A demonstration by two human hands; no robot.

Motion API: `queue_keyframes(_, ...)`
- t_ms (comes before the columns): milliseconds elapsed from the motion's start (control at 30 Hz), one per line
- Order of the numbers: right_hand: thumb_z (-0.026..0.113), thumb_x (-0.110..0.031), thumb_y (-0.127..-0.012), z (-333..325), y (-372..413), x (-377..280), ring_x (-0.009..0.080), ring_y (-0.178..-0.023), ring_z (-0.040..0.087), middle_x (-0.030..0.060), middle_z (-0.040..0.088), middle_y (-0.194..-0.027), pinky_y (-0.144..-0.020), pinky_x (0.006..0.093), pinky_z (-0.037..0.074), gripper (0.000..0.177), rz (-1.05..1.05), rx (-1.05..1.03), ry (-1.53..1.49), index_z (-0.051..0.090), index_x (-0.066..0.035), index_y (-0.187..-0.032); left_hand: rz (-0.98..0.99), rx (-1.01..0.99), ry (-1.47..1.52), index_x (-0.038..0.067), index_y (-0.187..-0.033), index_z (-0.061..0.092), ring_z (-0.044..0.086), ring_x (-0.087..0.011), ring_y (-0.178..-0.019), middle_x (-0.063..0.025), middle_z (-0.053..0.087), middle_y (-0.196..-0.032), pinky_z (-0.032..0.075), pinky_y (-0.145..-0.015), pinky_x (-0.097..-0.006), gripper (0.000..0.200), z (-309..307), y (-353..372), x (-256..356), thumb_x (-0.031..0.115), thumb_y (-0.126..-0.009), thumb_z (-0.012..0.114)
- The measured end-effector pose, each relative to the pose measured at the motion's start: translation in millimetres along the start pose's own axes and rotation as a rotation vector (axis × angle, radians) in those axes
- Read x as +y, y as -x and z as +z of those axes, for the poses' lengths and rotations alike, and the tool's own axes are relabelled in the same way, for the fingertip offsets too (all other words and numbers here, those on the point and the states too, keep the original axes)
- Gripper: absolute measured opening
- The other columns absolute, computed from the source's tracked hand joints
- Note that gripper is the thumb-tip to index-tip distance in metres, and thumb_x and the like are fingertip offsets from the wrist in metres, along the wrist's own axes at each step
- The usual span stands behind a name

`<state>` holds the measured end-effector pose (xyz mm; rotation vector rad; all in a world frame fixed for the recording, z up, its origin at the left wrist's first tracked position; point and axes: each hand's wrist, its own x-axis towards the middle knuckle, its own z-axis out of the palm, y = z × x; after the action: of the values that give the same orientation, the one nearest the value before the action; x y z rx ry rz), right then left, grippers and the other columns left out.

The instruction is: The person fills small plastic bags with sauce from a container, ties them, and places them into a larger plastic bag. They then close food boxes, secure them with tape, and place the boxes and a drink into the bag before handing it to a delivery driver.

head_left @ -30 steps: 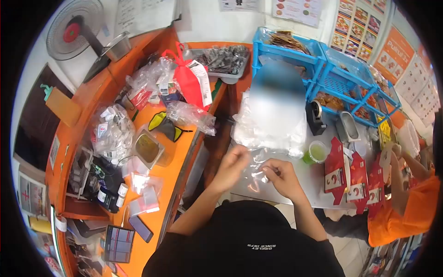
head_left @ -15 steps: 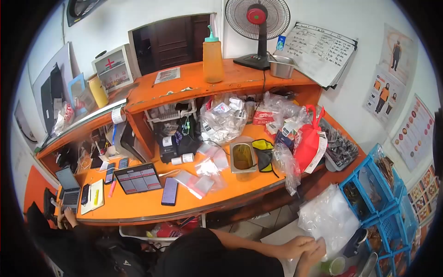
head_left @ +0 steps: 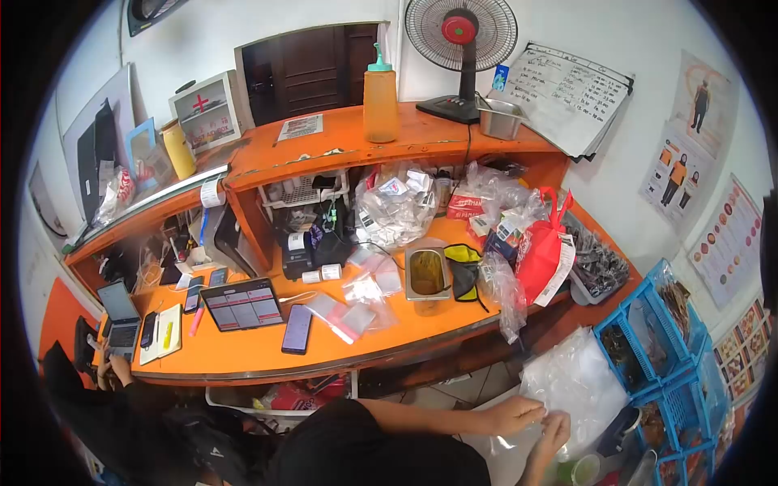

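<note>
My left hand [head_left: 515, 415] reaches in from the left with its fingers pinched together. Close beside it, my right hand [head_left: 554, 432] comes up from the bottom edge, its fingers curled closed, with a small gap between the two hands. What the fingers hold is too small and see-through to make out; a shiny, clear patch shows just below my left hand. Behind both hands lies a stack of clear plastic bags [head_left: 577, 381]. A cup with green in it [head_left: 582, 468] stands below and right of my right hand.
Blue plastic baskets [head_left: 640, 348] stand at the right. On the orange counter [head_left: 235, 352] are a tablet [head_left: 241, 305], a phone [head_left: 297, 330], a metal container [head_left: 427, 275] and a red bag [head_left: 539, 259]. Another person's hand [head_left: 120, 368] is at a laptop [head_left: 121, 316], far left.
My hands were clasped against each other and are now slightly apart, the left one further up. The whole view has shifted a little. The other person's hand stays by the laptop.
</note>
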<state>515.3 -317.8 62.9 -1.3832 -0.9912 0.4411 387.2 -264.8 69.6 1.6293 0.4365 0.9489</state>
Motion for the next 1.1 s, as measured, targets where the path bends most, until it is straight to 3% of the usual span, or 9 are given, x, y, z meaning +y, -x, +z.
queue_keyframes(167, 0.06, -0.006, -0.088, -30.4, 4.4, -22.4, 0.0094, -0.066, 0.053, 0.0026, 0.062, -0.076, -0.059, 0.022, 0.038, 0.011, 0.206, -0.637, -0.099, 0.066, 0.002, -0.084, -0.011, -0.247, -0.539, 0.003, -0.076, 0.053, 0.055, -0.0397, -0.069, -0.0181, 0.059, -0.072, 0.042, -0.062, -0.0469, 0.029, -21.9, -15.4, 17.4, 0.028, -0.092, 0.049)
queue_keyframes(300, 0.061, 0.0, -0.083, -29.4, 12.1, -22.1, 0.0092, -0.052, 0.05, 0.0025, 0.059, -0.064, -0.05, 0.0233, 0.039, 0.011, 0.284, -0.589, -0.02, 0.063, 0.002, -0.073, 0.178, -0.261, -0.591, 0.004, -0.077, 0.053, 0.055, -0.0368, -0.065, -0.0156, 0.056, -0.066, 0.041, -0.06, -0.0457, 0.029, -20.0, -20.7, 14.0, 0.031, -0.086, 0.056)
queue_keyframes(367, 0.065, -0.002, -0.082, -33.3, 15.0, -14.7, 0.0084, -0.051, 0.051, 0.0031, 0.06, -0.063, -0.049, 0.0227, 0.039, 0.012, 0.32, -0.498, -0.093, 0.064, 0.001, -0.071, 0.576, 0.162, -0.667, 0.005, -0.077, 0.054, 0.052, -0.0339, -0.06, -0.0108, 0.05, -0.061, 0.04, -0.06, -0.0432, 0.033, -25.0, -29.0, 43.3, 0.036, -0.086, 0.063)
queue_keyframes(567, 0.063, -0.005, -0.084, -30.1, 31.8, 12.4, 0.0094, -0.048, 0.049, 0.0052, 0.059, -0.061, -0.045, 0.0232, 0.038, 0.017, 0.463, -0.21, -0.403, 0.059, -0.002, -0.068, -0.064, -0.403, -0.166, 0.001, -0.062, 0.054, 0.041, -0.0126, -0.049, -0.0059, 0.049, -0.054, 0.034, -0.048, -0.0316, 0.04, -12.7, -7.5, 23.6, 0.031, -0.081, 0.073)
queue_keyframes(800, 0.064, -0.005, -0.084, -33.3, 44.0, 14.9, 0.0086, -0.045, 0.044, 0.002, 0.054, -0.056, -0.043, 0.024, 0.035, 0.023, 0.475, -0.131, -0.76, 0.054, -0.004, -0.063, -0.116, -0.529, 0.156, -0.002, -0.06, 0.051, 0.039, -0.0121, -0.047, -0.0051, 0.046, -0.05, 0.031, -0.046, -0.0317, 0.028, -14.1, -3.7, -0.1, 0.013, -0.08, 0.065)
queue_keyframes(867, 0.063, -0.004, -0.084, -43.3, 39.4, 6.8, 0.0092, -0.045, 0.042, 0.0027, 0.054, -0.057, -0.043, 0.0246, 0.034, 0.024, 0.414, -0.207, -0.782, 0.053, -0.003, -0.062, 0.107, -0.436, -0.146, -0.001, -0.059, 0.05, 0.04, -0.0175, -0.046, -0.0069, 0.045, -0.05, 0.032, -0.047, -0.0336, 0.024, -37.8, -17.0, 11.9, 0.01, -0.076, 0.063)
queue_keyframes(933, 0.062, -0.004, -0.084, -51.4, 34.7, -8.3, 0.0111, -0.047, 0.041, 0.0041, 0.051, -0.056, -0.046, 0.0272, 0.034, 0.023, -0.138, -0.374, 0.444, 0.051, -0.001, -0.064, 0.295, -0.354, -0.62, 0.003, -0.058, 0.048, 0.048, -0.0317, -0.057, -0.0106, 0.048, -0.057, 0.039, -0.056, -0.04, 0.018, -47.2, -20.8, 27.6, 0.01, -0.069, 0.061)
queue_keyframes(1033, 0.062, -0.003, -0.082, -43.1, 33.8, -18.2, 0.0118, -0.053, 0.041, 0.0052, 0.049, -0.056, -0.05, 0.029, 0.035, 0.017, -0.1, -0.205, 0.511, 0.053, 0.0, -0.067, 0.567, -0.164, -0.568, 0.005, -0.061, 0.047, 0.054, -0.0308, -0.069, -0.0103, 0.053, -0.067, 0.043, -0.064, -0.0422, 0.018, -27.0, -11.3, 25.4, 0.012, -0.068, 0.062)
queue_keyframes(1100, 0.061, -0.003, -0.083, -40.5, 33.9, -26.0, 0.0114, -0.062, 0.047, 0.0041, 0.054, -0.064, -0.058, 0.0278, 0.039, 0.013, 0.094, -0.028, 0.266, 0.056, 0.0, -0.071, 0.352, -0.191, -0.631, 0.006, -0.072, 0.052, 0.055, -0.0326, -0.075, -0.0126, 0.054, -0.072, 0.044, -0.068, -0.0435, 0.015, -31.4, -8.3, 31.1, 0.014, -0.068, 0.064)
